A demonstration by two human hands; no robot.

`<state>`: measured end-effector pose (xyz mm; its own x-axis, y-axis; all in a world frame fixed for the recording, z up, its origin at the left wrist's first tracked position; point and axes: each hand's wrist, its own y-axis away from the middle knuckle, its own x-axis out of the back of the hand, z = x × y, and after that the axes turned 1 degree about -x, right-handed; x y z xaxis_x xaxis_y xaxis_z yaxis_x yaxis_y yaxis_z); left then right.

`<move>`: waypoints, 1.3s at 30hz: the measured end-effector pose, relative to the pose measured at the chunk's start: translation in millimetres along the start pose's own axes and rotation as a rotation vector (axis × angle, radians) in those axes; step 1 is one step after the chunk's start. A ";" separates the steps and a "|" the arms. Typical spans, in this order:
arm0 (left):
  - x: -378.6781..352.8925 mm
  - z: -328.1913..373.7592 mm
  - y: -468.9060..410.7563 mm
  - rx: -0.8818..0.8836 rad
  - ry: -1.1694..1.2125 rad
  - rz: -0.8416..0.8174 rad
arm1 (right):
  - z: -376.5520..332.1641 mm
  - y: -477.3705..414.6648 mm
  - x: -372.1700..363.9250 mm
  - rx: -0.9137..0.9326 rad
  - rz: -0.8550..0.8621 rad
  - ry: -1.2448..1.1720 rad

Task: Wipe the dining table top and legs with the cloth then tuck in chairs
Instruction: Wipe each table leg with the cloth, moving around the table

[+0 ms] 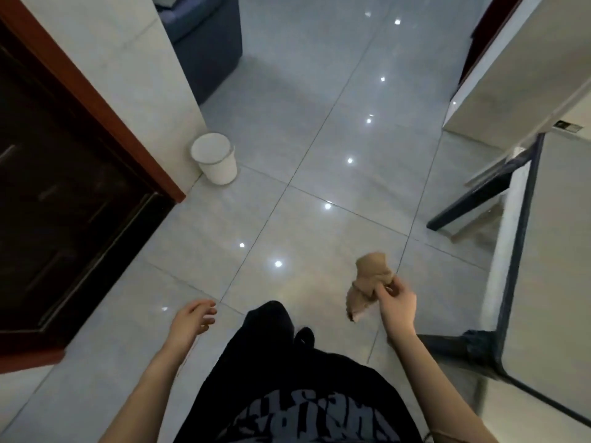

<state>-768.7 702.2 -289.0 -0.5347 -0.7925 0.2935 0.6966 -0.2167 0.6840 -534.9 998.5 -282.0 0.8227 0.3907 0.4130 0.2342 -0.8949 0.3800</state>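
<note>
A: Pinching the cloth [371,284] in the right hand [398,303], bunched up, hanging over the floor [319,139] just left of the table [550,251]. Left hand [192,321] slack, fingers loose, holding nothing.

B: So beside the table, not touching it. Top or legs?

A: Hard to say. Probably between passes, heading for a leg [447,343] under the near corner.

B: Next up then: crouch, wrap cloth round that leg, rub downward. No chairs clearly showing. Bin [215,158] well off by the wall [144,75], no bother.
</note>
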 end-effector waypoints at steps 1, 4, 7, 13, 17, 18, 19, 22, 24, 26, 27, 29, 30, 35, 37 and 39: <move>-1.4 11.5 -13.5 0.000 0.000 -0.003 | -10.5 -14.1 -4.7 0.005 0.001 -0.012; -9.7 49.3 -59.2 0.027 -0.029 -0.008 | -34.9 -56.7 -16.2 -0.007 0.034 -0.064; -29.0 101.6 -114.0 0.016 -0.061 -0.026 | -52.3 -101.0 -24.4 -0.059 0.118 -0.091; -100.5 244.2 -211.5 -0.091 -0.210 -0.180 | -78.9 -170.4 -15.2 -0.162 0.311 -0.078; -178.1 336.3 -253.2 -0.200 -0.376 -0.378 | -83.2 -195.0 1.1 -0.279 0.481 -0.163; -200.3 355.3 -259.9 -0.222 -0.410 -0.430 | -84.4 -197.9 5.5 -0.311 0.524 -0.188; -222.5 371.9 -265.3 -0.241 -0.441 -0.476 | -84.5 -200.3 10.3 -0.338 0.571 -0.212; -292.9 410.9 -275.8 -0.280 -0.551 -0.597 | -84.8 -208.9 28.2 -0.419 0.706 -0.270; -340.4 427.8 -278.5 -0.292 -0.613 -0.647 | -82.1 -218.8 41.8 -0.439 0.791 -0.332; -384.8 438.8 -281.7 -0.293 -0.643 -0.683 | -76.8 -233.9 56.8 -0.462 0.851 -0.382; -404.8 443.4 -281.8 -0.285 -0.658 -0.697 | -74.3 -242.3 64.2 -0.471 0.874 -0.399; -443.0 453.2 -277.5 -0.282 -0.688 -0.736 | -74.2 -261.1 83.1 -0.477 0.920 -0.444; -463.2 457.9 -275.3 -0.279 -0.699 -0.756 | -77.1 -270.2 94.4 -0.477 0.931 -0.470; -576.2 496.1 -250.9 -0.324 -0.809 -0.891 | -91.5 -316.1 157.6 -0.368 1.021 -0.587; -621.8 511.0 -237.2 -0.384 -0.841 -0.956 | -97.1 -331.4 182.8 -0.314 1.072 -0.628; -662.6 522.3 -218.4 -0.495 -0.888 -1.006 | -103.1 -340.4 204.3 -0.278 1.129 -0.648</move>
<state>-816.4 1572.4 -284.0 -0.8806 0.3880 0.2720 -0.1583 -0.7819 0.6030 -499.9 1405.2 -241.6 0.6086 -0.7740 0.1751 -0.7845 -0.5537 0.2793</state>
